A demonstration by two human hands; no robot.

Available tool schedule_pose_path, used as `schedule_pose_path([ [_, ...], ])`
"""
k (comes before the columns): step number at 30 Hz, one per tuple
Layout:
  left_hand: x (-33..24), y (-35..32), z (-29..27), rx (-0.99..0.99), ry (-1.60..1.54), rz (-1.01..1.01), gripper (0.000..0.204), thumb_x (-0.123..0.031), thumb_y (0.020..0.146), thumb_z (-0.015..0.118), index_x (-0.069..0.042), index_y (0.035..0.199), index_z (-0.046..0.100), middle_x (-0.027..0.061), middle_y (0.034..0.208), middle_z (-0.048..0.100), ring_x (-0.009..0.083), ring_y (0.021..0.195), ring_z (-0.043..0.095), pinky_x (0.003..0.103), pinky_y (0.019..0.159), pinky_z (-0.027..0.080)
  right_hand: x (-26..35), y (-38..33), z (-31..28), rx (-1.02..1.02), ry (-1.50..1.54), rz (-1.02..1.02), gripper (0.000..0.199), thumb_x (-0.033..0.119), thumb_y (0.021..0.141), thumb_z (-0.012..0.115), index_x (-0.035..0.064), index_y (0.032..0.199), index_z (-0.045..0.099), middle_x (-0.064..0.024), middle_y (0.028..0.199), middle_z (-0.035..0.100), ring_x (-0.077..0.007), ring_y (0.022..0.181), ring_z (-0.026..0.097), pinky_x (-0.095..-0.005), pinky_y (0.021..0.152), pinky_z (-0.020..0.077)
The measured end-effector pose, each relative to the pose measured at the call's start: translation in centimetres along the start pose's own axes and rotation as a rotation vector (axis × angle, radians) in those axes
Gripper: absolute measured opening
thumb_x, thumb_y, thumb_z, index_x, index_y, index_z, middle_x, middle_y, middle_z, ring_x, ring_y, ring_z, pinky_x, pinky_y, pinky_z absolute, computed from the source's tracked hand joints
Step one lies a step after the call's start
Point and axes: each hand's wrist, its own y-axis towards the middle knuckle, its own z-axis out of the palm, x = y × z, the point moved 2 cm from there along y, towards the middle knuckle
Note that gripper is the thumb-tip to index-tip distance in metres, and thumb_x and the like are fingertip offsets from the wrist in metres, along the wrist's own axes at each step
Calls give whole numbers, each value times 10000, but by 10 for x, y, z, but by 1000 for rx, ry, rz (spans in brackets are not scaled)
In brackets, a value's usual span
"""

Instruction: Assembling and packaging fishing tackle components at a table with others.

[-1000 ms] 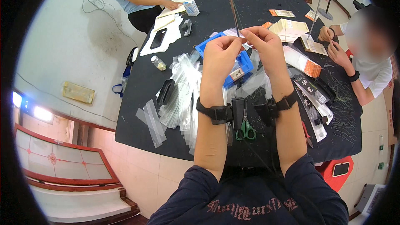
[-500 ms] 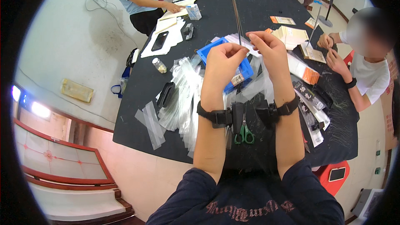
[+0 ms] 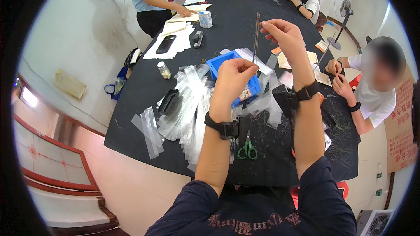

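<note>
Pinched upright in my left hand (image 3: 235, 80), thumb against forefinger, is a small bunch of thin dark rods (image 3: 256, 35). My right hand (image 3: 286, 37) is raised beside the top of the rods. Its thumb and forefinger are pressed together, the other fingers curled; whatever fine thing they hold, if any, is too small to make out. Under my left hand sits a blue plastic bin (image 3: 213, 64), partly hidden by that hand. Clear plastic sleeves (image 3: 188, 113) lie heaped to its left. Green-handled scissors (image 3: 247, 150) rest on the black-covered table (image 3: 271, 166) between my forearms.
Left of the sleeves are a black stapler-like object (image 3: 169, 102) and a small glass jar (image 3: 164, 70). Farther back lie a phone (image 3: 166, 43) on papers, a stapler (image 3: 197, 39) and a small box (image 3: 205, 19). A co-worker (image 3: 372, 87) works at the right edge; others are farther off.
My right hand has risen along the rods toward their top and moved away from my left hand. The rods now stand closer together. My left hand has dropped slightly; the view has shifted.
</note>
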Motion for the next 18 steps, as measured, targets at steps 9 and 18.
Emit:
schedule_pose_path([
  [9, 6, 5, 1, 4, 13, 25, 181, -112, 834, 654, 48, 917, 675, 84, 824, 681, 115, 733, 624, 236, 660, 478, -3, 10, 7, -15, -53, -36, 258, 253, 838, 668, 5, 901, 709, -43, 773, 681, -90, 692, 597, -223, 646, 478],
  [18, 8, 5, 1, 3, 18, 31, 189, -116, 836, 646, 55, 913, 674, 92, 825, 682, 120, 738, 627, 241, 671, 482, -2, 11, 8, -14, -28, -94, 212, 189, 838, 627, 5, 901, 712, -49, 779, 684, -89, 698, 604, -219, 639, 479],
])
